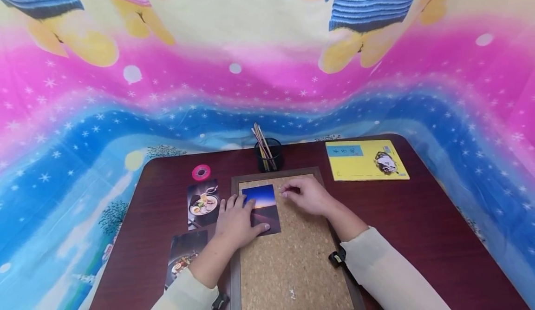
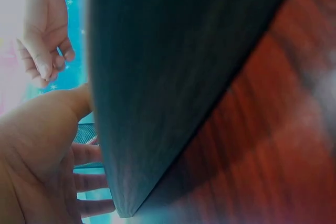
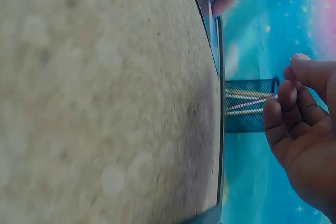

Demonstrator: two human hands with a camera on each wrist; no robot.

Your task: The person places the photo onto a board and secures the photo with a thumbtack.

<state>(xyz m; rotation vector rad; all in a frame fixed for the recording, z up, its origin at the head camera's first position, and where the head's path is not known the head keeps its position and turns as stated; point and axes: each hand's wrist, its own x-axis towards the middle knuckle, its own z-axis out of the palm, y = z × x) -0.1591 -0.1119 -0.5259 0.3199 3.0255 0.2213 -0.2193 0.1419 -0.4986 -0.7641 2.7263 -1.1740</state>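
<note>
A photo of a dusk sky lies on the upper left of a framed cork board. My left hand rests with spread fingers over the photo's left side and the frame, its thumb across the lower part. Just right of the photo's top, my right hand hovers above the cork. Its thumb and index fingertips are brought close together, the other fingers bent, as the right wrist view of this right hand shows; I cannot tell whether something tiny is between them. Small whitish bits lie low on the cork.
Left of the board lie a ramen photo and another food photo, partly under the left arm. A pink tape roll sits behind them. A black mesh pencil cup stands behind the board, a yellow book at back right.
</note>
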